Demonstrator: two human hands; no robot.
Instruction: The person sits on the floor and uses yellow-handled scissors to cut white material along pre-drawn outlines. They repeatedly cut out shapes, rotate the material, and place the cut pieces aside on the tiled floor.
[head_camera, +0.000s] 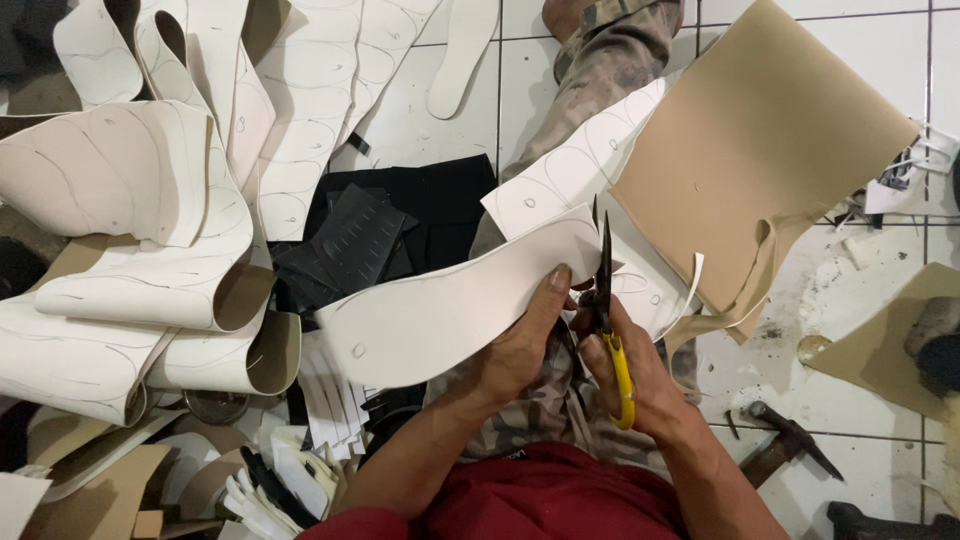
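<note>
My left hand (520, 345) is gripping the near edge of a white sheet (450, 310), thumb on top and fingers clamped underneath, holding it over my lap. My right hand (630, 370) is holding a pair of scissors (606, 300) with yellow handles, fingers closed around the handles. The dark blades are pointing away from me and are standing upright at the edge of the sheet, just beside my left thumb. The sheet is carrying thin drawn outlines, and its far part is bending up to show a tan underside (750, 150). A pile of curled cut sheets (140, 230) is lying to my left on the tiled floor (830, 390). A hammer (790, 435) is resting on the floor to my right.
</note>
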